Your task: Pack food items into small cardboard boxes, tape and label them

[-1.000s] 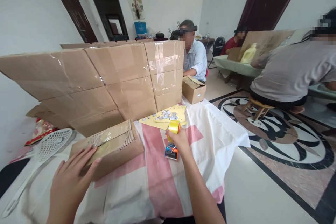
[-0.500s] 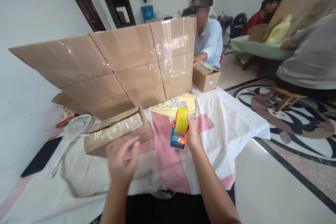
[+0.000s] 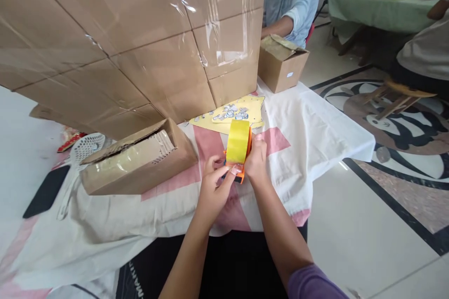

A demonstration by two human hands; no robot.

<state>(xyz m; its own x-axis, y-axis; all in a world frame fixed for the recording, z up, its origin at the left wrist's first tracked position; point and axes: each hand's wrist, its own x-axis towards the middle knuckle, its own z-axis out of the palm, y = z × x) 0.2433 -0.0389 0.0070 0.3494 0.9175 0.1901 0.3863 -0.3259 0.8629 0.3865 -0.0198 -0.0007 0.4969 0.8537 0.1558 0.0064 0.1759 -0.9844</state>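
My right hand (image 3: 257, 156) is closed around the side of a tape dispenser (image 3: 242, 175), which has an orange and dark body. On it sits a wide yellow roll of packing tape (image 3: 237, 142). My left hand (image 3: 215, 184) is at the near end of the dispenser, thumb and fingertips pinched at the clear strip of tape there. To the left, a cardboard box (image 3: 140, 163) lies on the table, apart from both hands, with a slit along its taped top flap. Two yellow printed sheets (image 3: 238, 113) lie just beyond the dispenser.
A tall taped cardboard screen (image 3: 157, 70) stands across the table. A smaller box (image 3: 282, 67) is at its right end, near a co-worker's sleeve (image 3: 301, 14). At left lie a white slotted strainer (image 3: 86, 147) and a black flat object (image 3: 47, 191). A pink-and-white cloth (image 3: 284, 196) covers the table.
My left hand has left the cardboard box and moved right to the tape dispenser. My right hand has lifted and turned the dispenser towards me. The view has tilted down.
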